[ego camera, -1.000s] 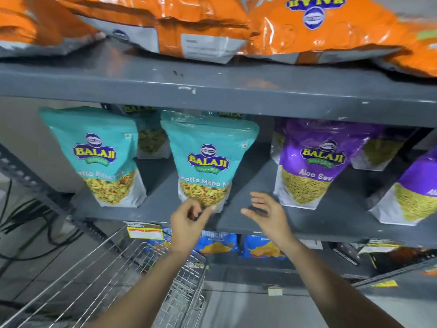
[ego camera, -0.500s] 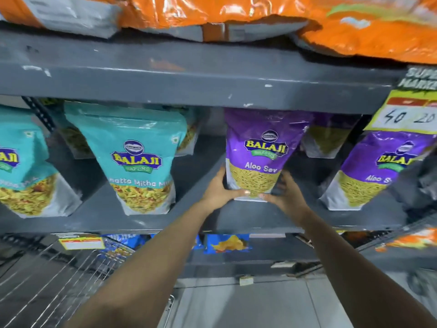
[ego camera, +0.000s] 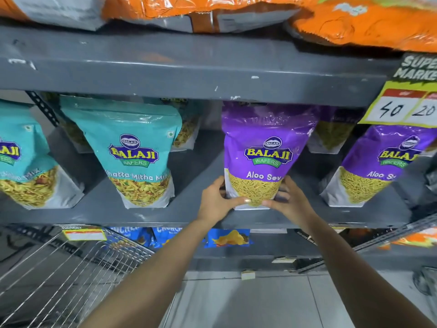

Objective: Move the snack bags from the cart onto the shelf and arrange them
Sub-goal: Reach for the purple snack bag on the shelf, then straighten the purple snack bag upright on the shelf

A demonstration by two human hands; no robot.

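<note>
Both hands have shifted from the teal bag to the purple Aloo Sev bag right of it, left hand and right hand clamping its base on the shelf, so straightening goes on.

Four teal bags; three purple bags; two hands

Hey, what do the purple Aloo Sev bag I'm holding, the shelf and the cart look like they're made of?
Purple Aloo Sev bag: likely glossy plastic film, given the crinkled highlights and a clear window showing the sev. Shelf: seemingly grey painted metal, with chipped paint flecks and a perforated brace. Cart: bare shiny metal wire mesh.
</note>
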